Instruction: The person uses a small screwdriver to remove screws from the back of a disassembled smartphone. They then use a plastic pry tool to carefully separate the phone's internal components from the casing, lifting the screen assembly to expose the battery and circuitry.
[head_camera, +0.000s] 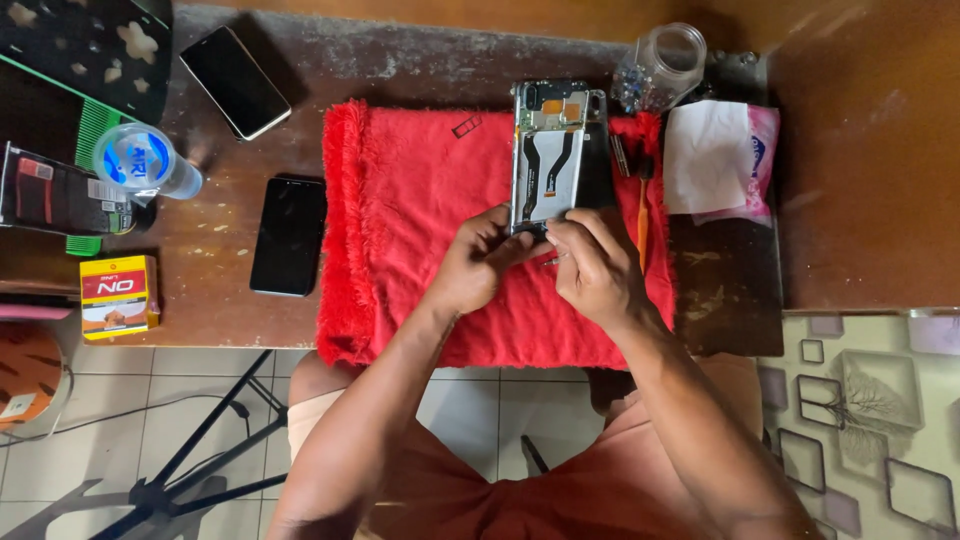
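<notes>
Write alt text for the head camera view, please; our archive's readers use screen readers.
A person's left hand and right hand work at the lower end of an opened phone lying on a red cloth; the right fingers pinch a thin metal tool. Two intact phones lie to the left on the worn wooden table.

Worn brown wooden table (240, 330), scuffed top; pale tiled floor (190, 385) below, black tripod legs (190, 465) lower left.

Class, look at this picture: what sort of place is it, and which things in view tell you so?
Probably a small phone repair bench, perhaps at home. An opened phone with its insides showing lies on a red cloth, two more phones rest on the worn wooden table, and a jar of small parts stands nearby.
</notes>
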